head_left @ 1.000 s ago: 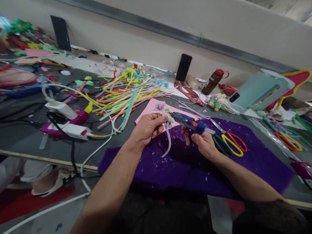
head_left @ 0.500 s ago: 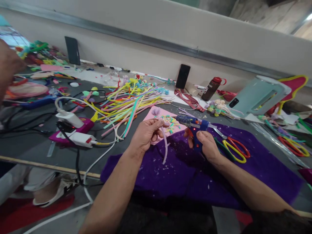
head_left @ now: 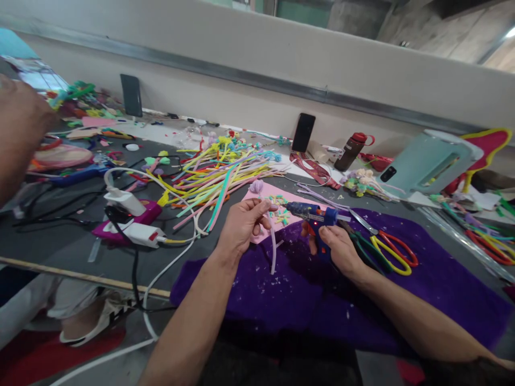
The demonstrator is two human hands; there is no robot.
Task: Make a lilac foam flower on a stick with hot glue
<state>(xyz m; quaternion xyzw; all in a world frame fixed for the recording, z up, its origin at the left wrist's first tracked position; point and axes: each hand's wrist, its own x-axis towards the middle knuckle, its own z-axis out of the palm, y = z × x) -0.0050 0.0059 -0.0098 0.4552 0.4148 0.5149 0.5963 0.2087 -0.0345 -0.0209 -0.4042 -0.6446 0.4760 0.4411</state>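
My left hand (head_left: 241,225) pinches a pale lilac pipe-cleaner stem (head_left: 272,246) topped by a fuzzy lilac flower head (head_left: 256,186); the stem hangs down over the purple felt cloth (head_left: 422,284). My right hand (head_left: 341,247) grips a blue hot glue gun (head_left: 311,215) with a red light on its handle. Its nozzle points left toward the flower, over a pink sheet (head_left: 257,199) with small coloured bits on it.
Scissors with red, yellow and green handles (head_left: 388,251) lie just right of my right hand. A heap of coloured pipe cleaners (head_left: 213,171), white chargers and cables (head_left: 129,214), a black phone (head_left: 303,132), a bottle (head_left: 351,148), a pale green box (head_left: 426,161). Another person's hand (head_left: 20,123) at far left.
The glue gun has tilted from lying across my hand to upright by its handle and moved slightly away from the flower. The view has risen, and another person's hand has come in at left.
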